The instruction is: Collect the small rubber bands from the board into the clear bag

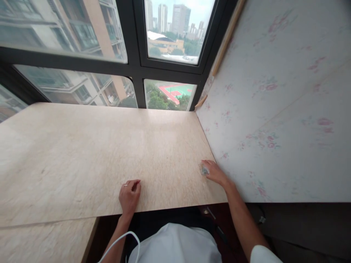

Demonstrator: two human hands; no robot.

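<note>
Near the right end of the pale, marbled tabletop (pixel 164 146), my right hand (pixel 215 173) has its fingers closed around a small clear object (pixel 203 169) with greyish-green patches. It looks like a little transparent packet or box, but its exact kind is too small to tell. My left hand (pixel 129 196) rests by the front edge, with a ring on one finger. Its fingers are curled, and thumb and forefinger meet in a pinch. Whatever is between those fingertips, if anything, cannot be made out. A wide stretch of tabletop separates the two hands.
A wall with faded pink flowers (pixel 274 109) rises close beside my right hand. Dark-framed windows (pixel 137 69) stand along the far edge. A white cable (pixel 120 237) passes over my left forearm. At the lower left another pale surface (pixel 49 241) adjoins the tabletop.
</note>
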